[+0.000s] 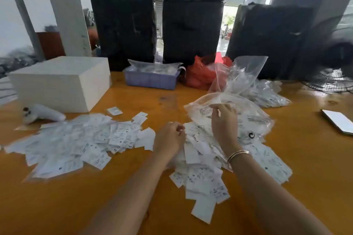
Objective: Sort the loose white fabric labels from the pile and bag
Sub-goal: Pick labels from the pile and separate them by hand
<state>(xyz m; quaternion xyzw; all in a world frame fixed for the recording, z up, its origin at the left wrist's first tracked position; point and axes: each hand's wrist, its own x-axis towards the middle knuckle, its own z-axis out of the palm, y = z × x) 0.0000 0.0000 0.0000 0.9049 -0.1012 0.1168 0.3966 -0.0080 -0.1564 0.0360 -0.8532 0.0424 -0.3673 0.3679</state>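
Pretty blurry shot, so the print on the labels is unreadable. Left hand [169, 137] sits curled on the near pile of white labels [202, 179], can't tell if its fingers pinch anything. Right hand [224, 126] pinches the clear bag [254, 118] mid-table, hiding labels beneath. A second label heap [72, 143] spreads toward the table's left edge.

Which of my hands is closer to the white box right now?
Left. Your left hand is on the labels near the table's middle, below and to the right of the white box. Your right hand is farther right, pinching the clear plastic bag.
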